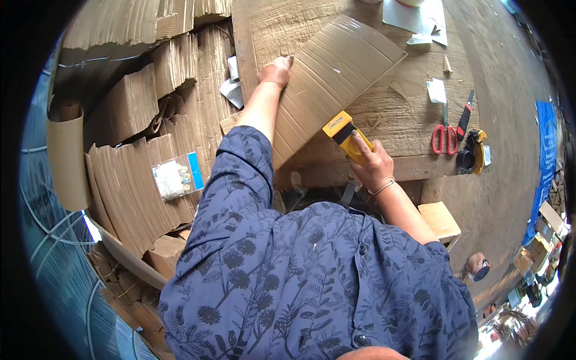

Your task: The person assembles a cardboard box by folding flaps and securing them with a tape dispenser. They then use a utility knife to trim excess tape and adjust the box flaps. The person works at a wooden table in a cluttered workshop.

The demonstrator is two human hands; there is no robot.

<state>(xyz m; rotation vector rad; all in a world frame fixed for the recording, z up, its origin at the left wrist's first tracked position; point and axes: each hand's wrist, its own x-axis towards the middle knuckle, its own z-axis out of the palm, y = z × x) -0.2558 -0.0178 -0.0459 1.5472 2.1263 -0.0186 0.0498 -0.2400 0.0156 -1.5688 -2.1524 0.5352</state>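
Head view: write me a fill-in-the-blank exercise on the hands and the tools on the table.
1. The right hand grips a ____ utility knife.
2. The left hand presses flat on a sheet of ____.
3. The scissors on the wooden table have ____ handles.

Missing words: yellow; cardboard; red

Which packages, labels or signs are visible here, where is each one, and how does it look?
Clear packet: lies on the cardboard stacks at left; rectangular, small pale items inside, blue strip on its right edge.
White paper tag: on the wooden table, above the red scissors; small, rectangular.
Blue banner: far right edge; long, with white print.
Label on the yellow cutter: in the right hand; small dark marking.
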